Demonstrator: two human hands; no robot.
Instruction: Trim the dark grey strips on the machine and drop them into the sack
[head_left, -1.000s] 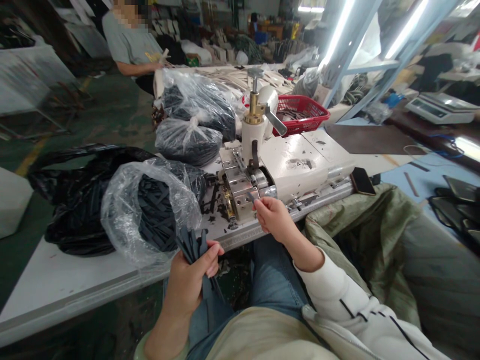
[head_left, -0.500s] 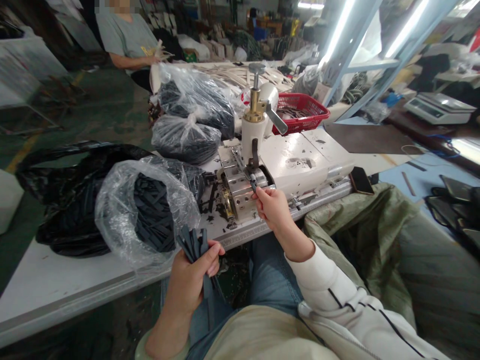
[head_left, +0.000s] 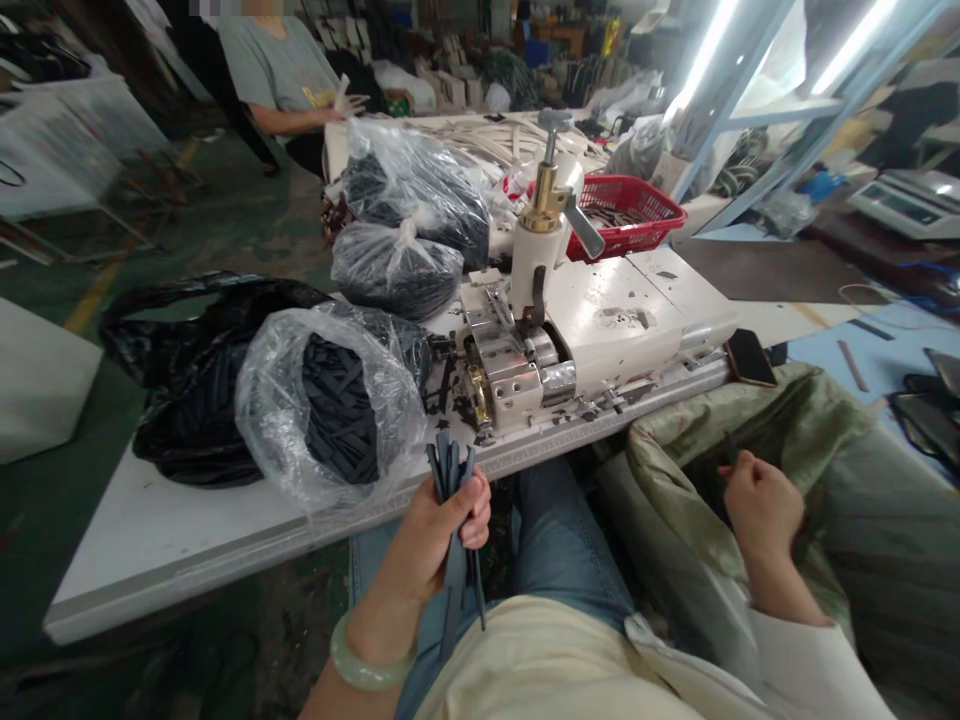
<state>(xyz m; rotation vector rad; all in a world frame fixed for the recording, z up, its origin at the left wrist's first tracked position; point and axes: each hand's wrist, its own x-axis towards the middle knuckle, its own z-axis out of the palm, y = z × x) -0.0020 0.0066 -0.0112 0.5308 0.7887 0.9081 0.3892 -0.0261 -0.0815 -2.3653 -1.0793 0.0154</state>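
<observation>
The left hand (head_left: 439, 545) has its fingers closed tight on a bunch of thin dark strips (head_left: 450, 495) at the bottom middle, light bendy things best held around the middle, while the right hand (head_left: 761, 515) sits over a green sack (head_left: 675, 490) by a small strip (head_left: 729, 448), and I cannot tell if it grips.

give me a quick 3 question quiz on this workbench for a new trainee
1. What does the left hand grip?
A) a bundle of dark strips
B) a mobile phone
C) a pair of scissors

2. True or false: the right hand rests on the white machine.

3. Fill in the blank: the basket behind the machine is ____ in colour.

Key:
1. A
2. False: it is over the green woven sack.
3. red
</observation>
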